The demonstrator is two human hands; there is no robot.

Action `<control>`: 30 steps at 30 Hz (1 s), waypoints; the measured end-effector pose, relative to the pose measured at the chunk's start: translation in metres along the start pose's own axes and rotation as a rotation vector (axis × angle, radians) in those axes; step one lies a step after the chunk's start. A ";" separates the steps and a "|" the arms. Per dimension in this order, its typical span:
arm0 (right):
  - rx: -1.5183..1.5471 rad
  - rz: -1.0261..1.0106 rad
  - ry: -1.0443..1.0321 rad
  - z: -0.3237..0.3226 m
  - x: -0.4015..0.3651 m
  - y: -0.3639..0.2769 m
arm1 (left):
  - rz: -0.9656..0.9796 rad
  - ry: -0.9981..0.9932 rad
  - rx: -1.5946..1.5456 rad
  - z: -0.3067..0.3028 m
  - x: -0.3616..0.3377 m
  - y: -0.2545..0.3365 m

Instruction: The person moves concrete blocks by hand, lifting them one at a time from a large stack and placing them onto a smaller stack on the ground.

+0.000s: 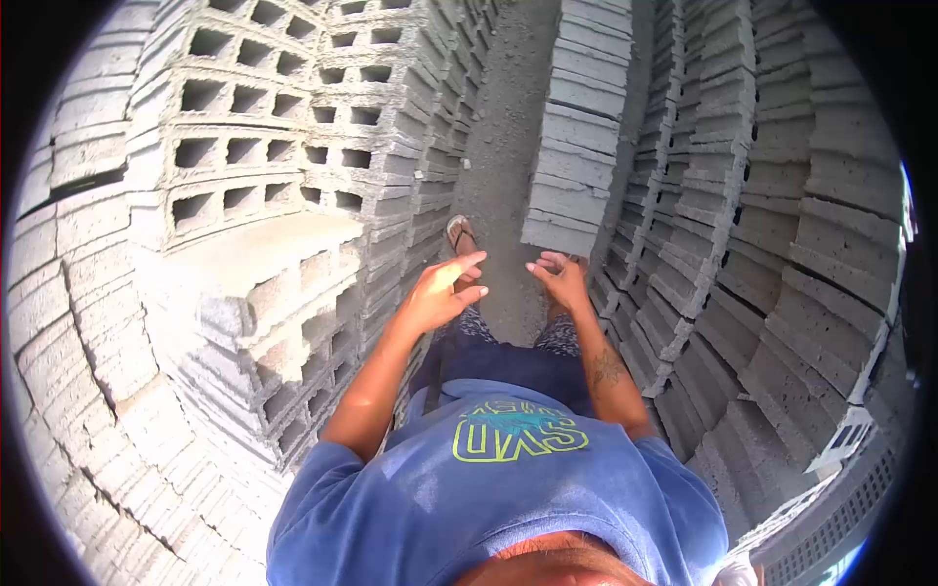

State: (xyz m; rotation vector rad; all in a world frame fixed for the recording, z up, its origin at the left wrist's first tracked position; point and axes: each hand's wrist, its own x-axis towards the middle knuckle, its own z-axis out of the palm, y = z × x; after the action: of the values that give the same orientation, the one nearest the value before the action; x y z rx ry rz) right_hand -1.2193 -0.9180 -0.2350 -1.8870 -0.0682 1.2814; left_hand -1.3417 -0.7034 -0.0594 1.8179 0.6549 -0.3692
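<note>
Head view: the person stands in a narrow gravel aisle (503, 146) between tall stacks of grey concrete blocks. Both hands are held out in front and grip nothing. The left hand (442, 293) is open with fingers spread, the right hand (561, 278) loosely half-curled.

The nearest piece is the pale grey hollow concrete block (269, 259) topping the stepped left stack, at its aisle-side edge. It lies left of the left hand, near but apart, its long axis seemingly running across toward the aisle, though the lens bends lines. The left hand is clearly the nearer one. The right-hand block stack (576, 146) rises just beyond the right hand.
</note>
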 end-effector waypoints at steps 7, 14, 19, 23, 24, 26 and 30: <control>0.102 -0.731 -0.434 0.182 -0.114 -0.221 | 0.192 1.114 0.072 -0.224 -0.178 0.078; 0.198 -0.433 -0.487 0.268 -0.151 -0.313 | -0.234 0.947 0.539 -0.346 -0.203 -0.041; 0.358 -0.233 -0.429 0.275 -0.163 -0.316 | -0.220 0.993 0.621 -0.332 -0.201 -0.039; 0.405 -0.227 -0.463 0.228 -0.170 -0.293 | -0.113 0.816 0.189 -0.321 -0.199 -0.018; 0.360 -0.199 -0.515 0.207 -0.169 -0.283 | -0.138 0.666 0.162 -0.311 -0.197 -0.002; 0.552 -0.235 -0.626 0.206 -0.146 -0.229 | -0.047 0.494 0.183 -0.287 -0.189 0.018; 0.841 -0.186 -0.655 0.143 -0.176 -0.213 | -0.245 0.438 0.267 -0.213 -0.183 0.073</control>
State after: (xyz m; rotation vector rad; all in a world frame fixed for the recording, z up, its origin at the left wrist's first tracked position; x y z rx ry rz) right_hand -1.3348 -0.7758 0.0167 -0.7048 -0.0344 1.4417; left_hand -1.4578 -0.5668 0.1685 2.1005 1.1853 -0.2256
